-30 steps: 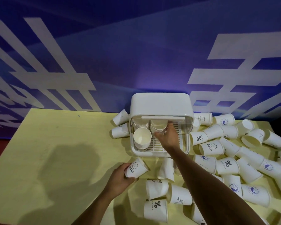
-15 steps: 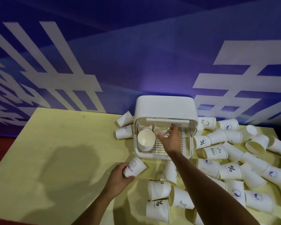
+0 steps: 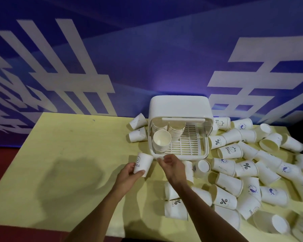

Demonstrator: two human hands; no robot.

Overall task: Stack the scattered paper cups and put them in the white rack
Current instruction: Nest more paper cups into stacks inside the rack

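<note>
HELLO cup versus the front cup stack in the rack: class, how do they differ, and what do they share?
The left hand grips the HELLO cup outside the white rack; the front stack stands inside. The HELLO cup is single; the front stack is several nested. The HELLO cup shows its printed side; the front stack, its open mouth. Both are white paper.

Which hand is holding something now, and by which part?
The left hand grips the white paper cup printed HELLO around its side wall. The right hand holds nothing.
</note>
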